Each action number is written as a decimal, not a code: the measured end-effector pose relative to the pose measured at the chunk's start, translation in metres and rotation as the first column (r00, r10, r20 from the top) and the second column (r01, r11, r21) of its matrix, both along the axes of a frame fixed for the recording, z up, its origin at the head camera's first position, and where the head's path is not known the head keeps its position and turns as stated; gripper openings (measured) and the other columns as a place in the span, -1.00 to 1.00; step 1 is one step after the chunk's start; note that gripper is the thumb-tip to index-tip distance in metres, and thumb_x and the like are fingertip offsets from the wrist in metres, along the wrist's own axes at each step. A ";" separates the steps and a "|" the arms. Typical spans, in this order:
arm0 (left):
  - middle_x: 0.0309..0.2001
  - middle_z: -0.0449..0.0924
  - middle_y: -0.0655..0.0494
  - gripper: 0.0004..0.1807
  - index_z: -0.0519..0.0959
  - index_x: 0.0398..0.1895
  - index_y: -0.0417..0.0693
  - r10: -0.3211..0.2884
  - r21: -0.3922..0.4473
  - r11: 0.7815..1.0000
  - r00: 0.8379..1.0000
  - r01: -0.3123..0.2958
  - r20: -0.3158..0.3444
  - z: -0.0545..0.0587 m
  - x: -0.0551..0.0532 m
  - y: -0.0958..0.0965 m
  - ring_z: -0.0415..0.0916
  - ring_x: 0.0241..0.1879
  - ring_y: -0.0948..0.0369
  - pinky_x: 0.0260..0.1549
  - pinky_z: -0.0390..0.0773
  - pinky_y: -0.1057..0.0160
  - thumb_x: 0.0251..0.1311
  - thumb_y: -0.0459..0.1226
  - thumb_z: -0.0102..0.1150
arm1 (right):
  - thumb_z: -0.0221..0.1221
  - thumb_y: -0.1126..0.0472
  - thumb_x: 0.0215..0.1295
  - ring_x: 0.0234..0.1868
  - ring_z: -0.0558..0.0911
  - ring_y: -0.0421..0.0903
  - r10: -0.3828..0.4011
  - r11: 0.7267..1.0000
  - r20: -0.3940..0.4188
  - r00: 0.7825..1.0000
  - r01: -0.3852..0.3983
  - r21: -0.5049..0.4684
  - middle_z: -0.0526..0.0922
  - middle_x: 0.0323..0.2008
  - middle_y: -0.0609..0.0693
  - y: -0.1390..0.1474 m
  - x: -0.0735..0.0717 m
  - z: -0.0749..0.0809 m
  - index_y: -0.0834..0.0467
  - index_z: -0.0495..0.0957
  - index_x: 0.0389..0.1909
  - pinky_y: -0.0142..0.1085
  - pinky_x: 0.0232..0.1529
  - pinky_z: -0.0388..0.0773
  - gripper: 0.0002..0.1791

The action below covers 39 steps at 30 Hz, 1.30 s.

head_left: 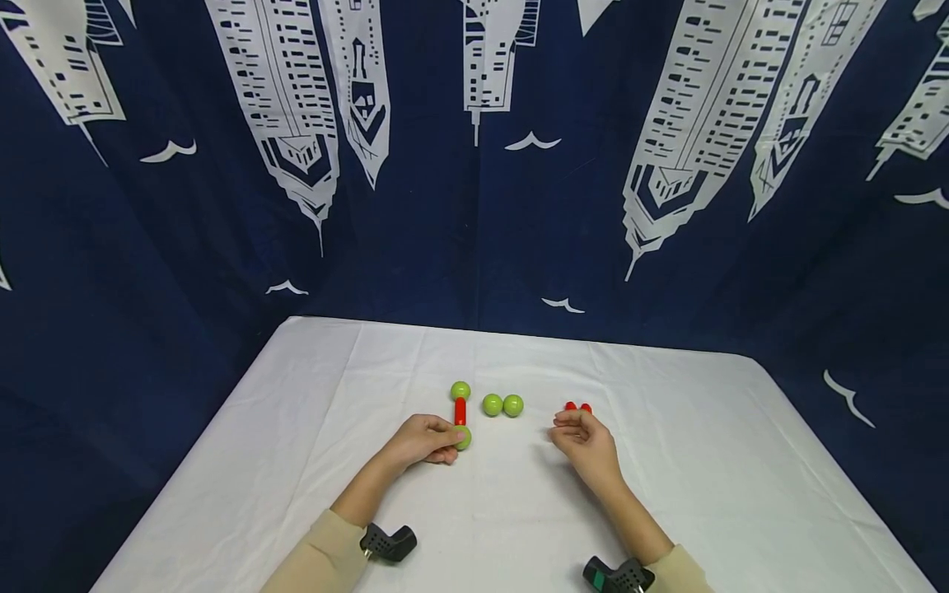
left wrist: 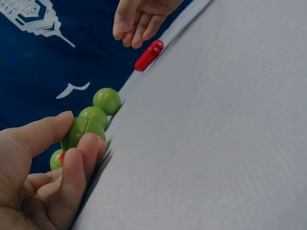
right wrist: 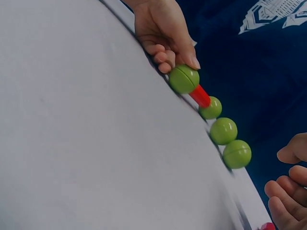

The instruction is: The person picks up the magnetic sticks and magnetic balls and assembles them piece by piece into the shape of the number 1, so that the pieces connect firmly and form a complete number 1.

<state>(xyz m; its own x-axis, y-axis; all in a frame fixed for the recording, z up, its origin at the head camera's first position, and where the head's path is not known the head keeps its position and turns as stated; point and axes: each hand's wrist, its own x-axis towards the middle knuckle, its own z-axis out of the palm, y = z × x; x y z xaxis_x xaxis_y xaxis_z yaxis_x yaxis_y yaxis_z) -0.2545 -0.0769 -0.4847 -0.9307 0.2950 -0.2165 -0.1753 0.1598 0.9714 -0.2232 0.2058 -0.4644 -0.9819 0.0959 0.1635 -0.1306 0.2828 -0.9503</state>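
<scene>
My left hand [head_left: 421, 441] pinches a shiny green ball [left wrist: 82, 133] between thumb and fingers, low over the white cloth. A red rod [head_left: 460, 411] runs from this ball to another green ball [head_left: 460, 390] on its far side, all in one line. Just right of them, two loose green balls [head_left: 493, 404] [right wrist: 237, 154] sit side by side. My right hand [head_left: 589, 449] hovers with loosely bent fingers and nothing in its grasp, beside two red rods [left wrist: 149, 55] lying together. In the head view that hand partly hides the rods.
White cloth [head_left: 474, 527] covers the table. Beyond its back edge hangs a dark blue curtain [head_left: 474, 247] printed with white buildings and birds. Each forearm carries a black wrist device [head_left: 389, 543] at the sleeve end.
</scene>
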 end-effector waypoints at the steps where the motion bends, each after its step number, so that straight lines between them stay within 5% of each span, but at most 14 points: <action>1: -0.56 0.63 0.06 -0.66 0.58 -0.18 -0.34 0.001 0.002 1.000 1.000 -0.001 0.003 0.000 0.000 0.000 0.59 -0.59 0.32 -0.55 0.56 0.47 0.17 -0.21 0.36 | 0.28 0.47 0.15 -0.22 0.64 -0.21 -0.007 1.000 0.003 1.000 0.007 0.003 0.61 -0.12 0.29 0.002 -0.001 0.001 0.40 0.55 -0.11 -0.51 -0.19 0.54 -0.73; 20: -0.56 0.63 0.06 -0.68 0.59 -0.20 -0.33 0.005 0.010 1.000 1.000 -0.006 0.010 0.000 0.001 -0.001 0.59 -0.59 0.32 -0.55 0.57 0.46 0.18 -0.22 0.36 | 0.25 0.36 0.24 -0.37 0.55 -0.40 -0.190 0.976 -0.004 0.982 0.189 0.106 0.66 -0.18 0.22 0.042 -0.033 0.001 0.39 0.56 -0.06 -0.56 -0.35 0.52 -0.73; 31: -0.57 0.63 0.07 -0.66 0.59 -0.19 -0.33 0.015 0.004 1.000 1.000 -0.015 -0.004 0.002 0.002 0.001 0.59 -0.59 0.32 -0.55 0.57 0.46 0.18 -0.20 0.36 | 0.26 0.23 0.26 -0.31 0.56 -0.19 -0.260 0.930 0.001 0.966 0.250 0.269 0.66 -0.21 0.19 0.052 -0.040 -0.008 0.35 0.60 -0.07 -0.53 -0.42 0.45 -0.69; 39: -0.56 0.62 0.07 -0.67 0.58 -0.18 -0.33 0.033 -0.009 0.999 0.999 -0.033 -0.008 0.003 0.003 0.002 0.59 -0.59 0.31 -0.56 0.57 0.45 0.18 -0.21 0.36 | 0.30 0.22 0.23 -0.36 0.54 -0.20 -0.272 0.919 0.013 0.962 0.256 0.301 0.66 -0.26 0.16 0.051 -0.042 -0.019 0.35 0.61 -0.12 -0.50 -0.44 0.41 -0.70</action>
